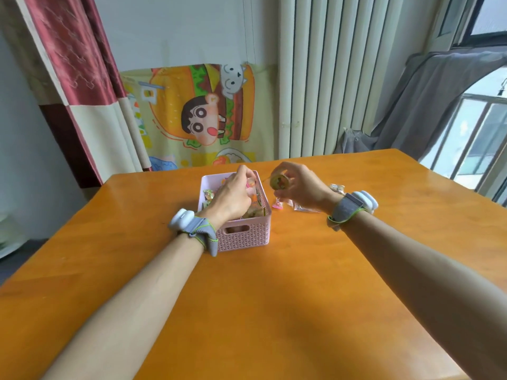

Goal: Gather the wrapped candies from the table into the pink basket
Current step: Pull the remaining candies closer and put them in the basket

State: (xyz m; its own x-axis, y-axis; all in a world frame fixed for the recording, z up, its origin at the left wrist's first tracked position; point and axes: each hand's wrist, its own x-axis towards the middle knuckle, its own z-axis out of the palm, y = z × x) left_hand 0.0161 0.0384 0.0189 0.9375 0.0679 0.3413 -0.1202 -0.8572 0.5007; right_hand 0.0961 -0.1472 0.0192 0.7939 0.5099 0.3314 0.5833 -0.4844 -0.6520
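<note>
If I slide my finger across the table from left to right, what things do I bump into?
White wrist band → left hand reaching into the pink basket → round greenish candy pinched in the right hand → clear-wrapped candy lying on the table → the other wrist band.

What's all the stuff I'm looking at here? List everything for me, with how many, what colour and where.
Table: one, orange wood, fills the foreground.
Pink basket: one, pink lattice plastic, mid-table, already holding several wrapped candies.
Round candy: one, greenish-yellow, held above the table just right of the basket.
Loose candies: at least three on the table right of the basket; a pink one, a clear-wrapped one, a pale one.
Cartoon cloth: one, yellow with burger print, behind the table.
Curtains: dark red and cream at left, grey at right.
Radiator: one, white, back wall.
Wrist trackers: two, white with grey straps, one per wrist.
Left hand: over the basket, grip closed on a candy.
Right hand: pinching the round candy.
</note>
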